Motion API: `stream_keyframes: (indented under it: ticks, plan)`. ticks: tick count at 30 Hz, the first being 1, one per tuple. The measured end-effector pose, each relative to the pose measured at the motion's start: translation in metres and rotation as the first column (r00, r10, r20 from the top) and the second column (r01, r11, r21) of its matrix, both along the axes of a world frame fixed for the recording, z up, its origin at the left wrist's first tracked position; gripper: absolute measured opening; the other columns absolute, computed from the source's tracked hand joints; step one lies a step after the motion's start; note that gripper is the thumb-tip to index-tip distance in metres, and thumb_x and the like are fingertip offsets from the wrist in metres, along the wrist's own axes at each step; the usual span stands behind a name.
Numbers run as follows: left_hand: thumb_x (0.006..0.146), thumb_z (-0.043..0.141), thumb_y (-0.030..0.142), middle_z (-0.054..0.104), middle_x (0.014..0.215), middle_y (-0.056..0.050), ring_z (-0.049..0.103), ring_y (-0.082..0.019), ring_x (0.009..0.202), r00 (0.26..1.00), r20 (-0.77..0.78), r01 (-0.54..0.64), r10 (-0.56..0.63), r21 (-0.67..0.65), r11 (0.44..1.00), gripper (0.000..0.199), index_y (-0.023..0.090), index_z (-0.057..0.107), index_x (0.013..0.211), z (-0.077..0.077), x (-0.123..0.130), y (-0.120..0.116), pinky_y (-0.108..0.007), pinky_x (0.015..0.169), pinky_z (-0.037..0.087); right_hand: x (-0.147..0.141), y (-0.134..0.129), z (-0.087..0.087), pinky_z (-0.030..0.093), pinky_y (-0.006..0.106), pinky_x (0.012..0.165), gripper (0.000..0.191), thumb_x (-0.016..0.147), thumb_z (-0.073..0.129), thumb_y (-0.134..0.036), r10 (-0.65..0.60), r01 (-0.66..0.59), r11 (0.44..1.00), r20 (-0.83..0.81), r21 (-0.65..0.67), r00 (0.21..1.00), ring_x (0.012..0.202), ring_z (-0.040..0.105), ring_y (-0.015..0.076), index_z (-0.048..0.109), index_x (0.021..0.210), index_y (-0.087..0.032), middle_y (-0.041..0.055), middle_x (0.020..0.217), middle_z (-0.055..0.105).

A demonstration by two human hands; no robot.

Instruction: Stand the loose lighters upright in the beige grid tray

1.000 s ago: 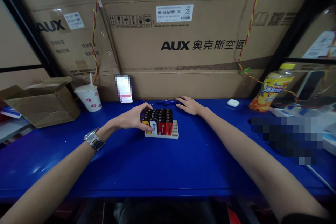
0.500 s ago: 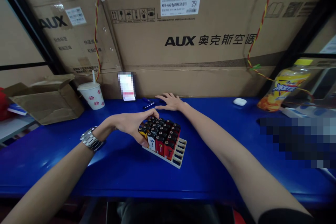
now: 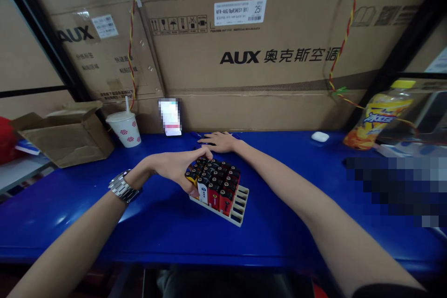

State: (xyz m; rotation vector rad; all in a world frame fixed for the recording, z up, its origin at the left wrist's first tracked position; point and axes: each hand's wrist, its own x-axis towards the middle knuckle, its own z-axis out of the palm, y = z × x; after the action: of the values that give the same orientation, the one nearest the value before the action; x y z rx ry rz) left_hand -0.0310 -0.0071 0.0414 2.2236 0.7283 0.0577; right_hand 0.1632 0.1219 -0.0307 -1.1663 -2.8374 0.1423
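Observation:
A cream slotted tray (image 3: 241,205) sits on the blue table, tilted to my view. Rows of lighters (image 3: 213,188) with black tops stand upright in it, their bodies red, white and yellow. One row of slots along the tray's right side is bare. My left hand (image 3: 174,167) wraps round the left side of the lighters, thumb at the back and fingers at the front left corner. Behind the tray, my right hand (image 3: 220,142) lies palm down with fingers stretched to the left. Small dark blue objects (image 3: 196,135) show beside its fingers, partly covered; their kind is unclear.
Large cardboard boxes (image 3: 293,107) wall the back. A phone (image 3: 170,118) leans there, beside a paper cup (image 3: 126,132) and an open carton (image 3: 70,142). To the right are a white earbud case (image 3: 320,137), a drink bottle (image 3: 379,114) and a pixelated dark object (image 3: 391,186).
My right hand has come slightly nearer and to the left, and now covers more of the small dark objects. My left hand keeps its hold on the lighters.

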Motion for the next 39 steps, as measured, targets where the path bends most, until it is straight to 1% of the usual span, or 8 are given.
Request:
stream_keyframes:
  ticks: [6,9,14,18,21,26,32,39]
  plan:
    - [0.059,0.079,0.025,0.056,0.109,-0.005,0.057,-0.024,0.098,1.0,-0.009,-0.013,0.013,-0.04,0.999,0.067,0.023,0.036,0.112,0.002,0.002,-0.001,-0.035,0.08,0.048,0.054,-0.025,0.001,0.021,0.06,0.107,0.062,0.088,0.02,-0.069,-0.033,0.033,0.999,-0.016,0.017,0.999,0.138,0.028,0.0323,0.038,0.14,-0.041,-0.0003,0.151,0.033]
    - [0.059,0.079,0.025,0.058,0.112,-0.006,0.058,-0.025,0.101,1.0,-0.017,-0.011,0.01,-0.077,0.997,0.067,0.023,0.037,0.111,0.002,0.002,-0.002,-0.036,0.082,0.048,0.059,-0.028,0.0,0.02,0.062,0.106,0.063,0.088,0.019,-0.07,-0.08,0.081,0.996,-0.011,0.023,0.997,0.139,0.025,0.0334,0.031,0.143,-0.043,-0.0009,0.153,0.029]
    - [0.057,0.079,0.025,0.06,0.108,-0.004,0.058,-0.026,0.1,1.0,-0.026,-0.016,0.014,-0.068,0.998,0.068,0.022,0.038,0.111,0.003,0.003,-0.002,-0.037,0.083,0.048,0.013,-0.009,-0.005,0.02,0.063,0.107,0.075,0.083,0.022,-0.075,-0.059,0.065,0.996,-0.09,0.058,0.994,0.142,0.016,0.0327,0.015,0.149,-0.039,-0.0015,0.157,0.015]
    - [0.058,0.079,0.027,0.059,0.11,-0.005,0.057,-0.026,0.102,0.999,-0.05,-0.012,0.012,0.005,1.0,0.069,0.023,0.037,0.113,0.003,0.003,-0.002,-0.038,0.087,0.046,-0.031,0.006,-0.006,0.021,0.062,0.106,0.071,0.086,0.024,-0.069,-0.036,0.039,0.997,-0.056,0.061,0.998,0.139,0.024,0.0323,0.023,0.148,-0.033,0.0001,0.155,0.021]
    - [0.057,0.08,0.029,0.058,0.107,-0.004,0.057,-0.026,0.1,0.998,-0.067,-0.018,0.022,0.059,0.998,0.07,0.022,0.038,0.112,0.003,0.002,-0.001,-0.037,0.085,0.047,-0.036,0.004,-0.005,0.024,0.059,0.106,0.065,0.09,0.023,-0.062,-0.026,0.028,0.997,-0.034,0.065,0.999,0.136,0.032,0.0314,0.029,0.147,-0.03,0.0013,0.154,0.025]
    - [0.056,0.08,0.027,0.058,0.11,-0.005,0.058,-0.025,0.1,0.999,-0.021,-0.032,0.032,0.007,0.999,0.069,0.023,0.039,0.112,0.003,-0.002,0.003,-0.036,0.082,0.047,0.022,-0.025,-0.004,0.029,0.055,0.105,0.063,0.092,0.021,-0.061,0.026,-0.023,0.996,-0.035,0.09,0.999,0.136,0.033,0.0305,0.028,0.147,-0.031,0.0007,0.154,0.025]
    - [0.056,0.081,0.029,0.061,0.103,-0.003,0.059,-0.023,0.093,0.995,0.034,-0.093,0.091,0.061,0.994,0.066,0.022,0.044,0.11,-0.002,-0.017,0.019,-0.035,0.079,0.048,0.105,-0.076,0.0,0.026,0.061,0.105,0.061,0.092,0.02,-0.062,-0.07,0.074,0.994,-0.045,0.081,0.997,0.136,0.033,0.0316,0.022,0.148,-0.035,0.0014,0.153,0.027]
    - [0.061,0.077,0.036,0.062,0.106,-0.005,0.058,-0.025,0.1,0.945,0.116,-0.324,0.307,0.184,0.928,0.061,0.019,0.049,0.112,-0.012,-0.028,0.039,-0.041,0.088,0.045,0.129,-0.122,0.004,0.011,0.065,0.108,0.065,0.092,0.024,-0.062,-0.104,0.099,0.975,0.011,0.199,0.995,0.14,0.024,0.0327,0.019,0.149,-0.032,0.0055,0.153,0.026]
